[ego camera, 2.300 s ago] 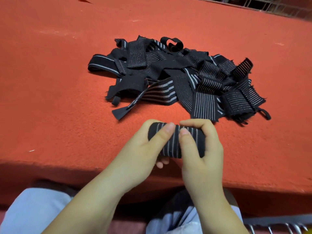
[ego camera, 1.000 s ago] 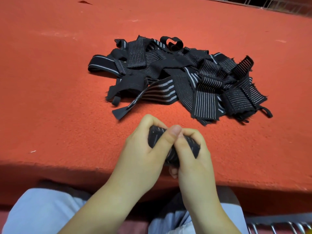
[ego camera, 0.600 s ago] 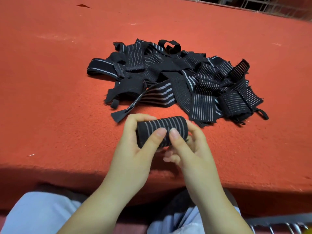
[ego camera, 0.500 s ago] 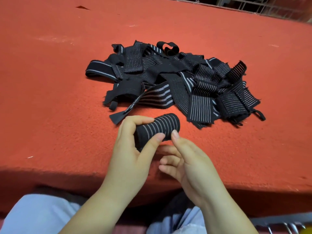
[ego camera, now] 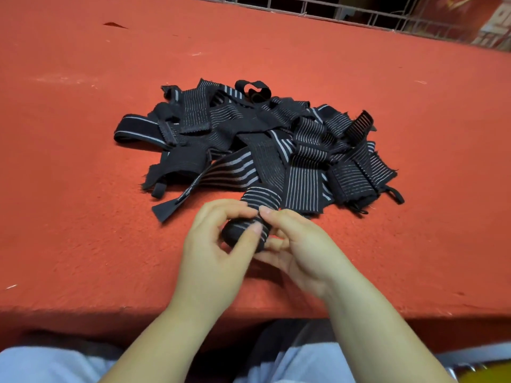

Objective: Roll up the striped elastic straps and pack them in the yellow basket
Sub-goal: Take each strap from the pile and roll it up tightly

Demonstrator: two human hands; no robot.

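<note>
A rolled black strap with thin white stripes point(ego camera: 253, 217) is held just above the red table, its far end pointing at the pile. My left hand point(ego camera: 213, 252) grips it, thumb across the near end and fingers curled over the top. My right hand point(ego camera: 301, 247) touches the roll's right side with its thumb tip, the other fingers loosely bent under it. A heap of loose striped elastic straps point(ego camera: 249, 145) lies on the table behind the roll. A sliver of yellow, possibly the basket point(ego camera: 481, 375), shows at the bottom right corner.
The red felt-covered table point(ego camera: 83, 189) spreads wide to the left and right of the pile; its front edge runs just under my wrists. A wire rack point(ego camera: 359, 12) stands beyond the far edge. My lap in light trousers is below.
The roll has turned from lying crosswise between both hands to pointing away from me. My right hand has let go of its grip and now only touches it; the left keeps hold.
</note>
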